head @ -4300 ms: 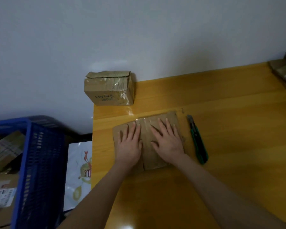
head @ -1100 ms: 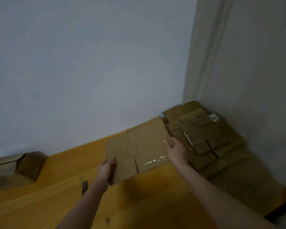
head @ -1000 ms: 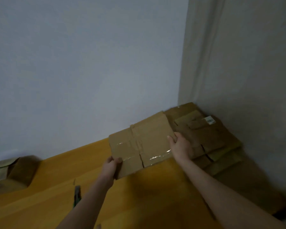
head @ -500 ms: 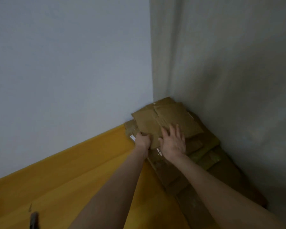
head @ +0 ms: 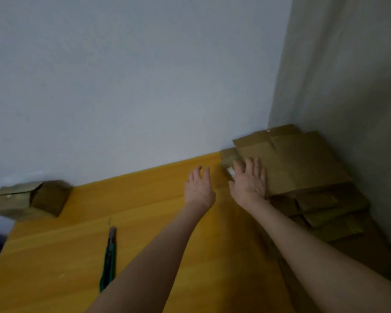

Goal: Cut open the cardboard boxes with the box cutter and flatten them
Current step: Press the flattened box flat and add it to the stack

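Note:
A flattened cardboard box (head: 298,163) lies on top of a stack of flattened cardboard (head: 325,208) in the right corner of the orange table (head: 145,199). My right hand (head: 248,180) lies flat with straight fingers at the left edge of that top sheet. To its left, my left hand (head: 199,188) hovers over the table with relaxed fingers, holding nothing. The green box cutter (head: 108,258) lies on the table at lower left. An uncut taped cardboard box (head: 29,199) stands at the far left by the wall.
Walls close off the back and right sides, meeting in the corner behind the stack. The table's left edge runs below the uncut box, with dark space beyond it.
The flattened box was carried right and laid on the stack. My left hand has let go and pulled back left over the table. The view has swung left, showing the cutter and uncut box.

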`<state>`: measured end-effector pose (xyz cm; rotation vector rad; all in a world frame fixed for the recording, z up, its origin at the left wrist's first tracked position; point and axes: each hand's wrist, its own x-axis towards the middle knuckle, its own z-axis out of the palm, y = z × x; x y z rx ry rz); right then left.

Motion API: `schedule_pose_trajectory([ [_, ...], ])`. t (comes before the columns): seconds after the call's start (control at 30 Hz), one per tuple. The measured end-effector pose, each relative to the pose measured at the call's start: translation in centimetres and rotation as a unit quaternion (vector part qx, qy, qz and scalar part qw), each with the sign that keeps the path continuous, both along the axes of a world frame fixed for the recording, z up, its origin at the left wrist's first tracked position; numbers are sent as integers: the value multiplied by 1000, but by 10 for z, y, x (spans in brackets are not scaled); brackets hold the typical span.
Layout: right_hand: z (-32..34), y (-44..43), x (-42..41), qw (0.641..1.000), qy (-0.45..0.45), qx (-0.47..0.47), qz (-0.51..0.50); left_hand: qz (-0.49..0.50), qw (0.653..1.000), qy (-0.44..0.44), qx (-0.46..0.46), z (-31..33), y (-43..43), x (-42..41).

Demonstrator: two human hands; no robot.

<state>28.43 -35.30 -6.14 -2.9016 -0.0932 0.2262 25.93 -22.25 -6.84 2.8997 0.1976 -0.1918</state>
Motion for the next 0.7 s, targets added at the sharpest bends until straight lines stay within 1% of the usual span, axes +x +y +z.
schedule_pose_trajectory([
  [0.17, 4, 85, -25, 997, 8, 33, 67, 44, 998, 11, 43, 3, 81, -41],
  [0.4, 7, 212, -74, 989, 21, 49, 134, 111, 993, 20, 43, 5, 205, -110],
  [0.53, 0, 293, -113, 988, 17, 49, 147, 118, 992, 26, 22, -5, 285, -151],
  [0.7, -15, 390, -164, 989, 52, 35, 135, 98, 994, 40, 0, -16, 392, -198],
])
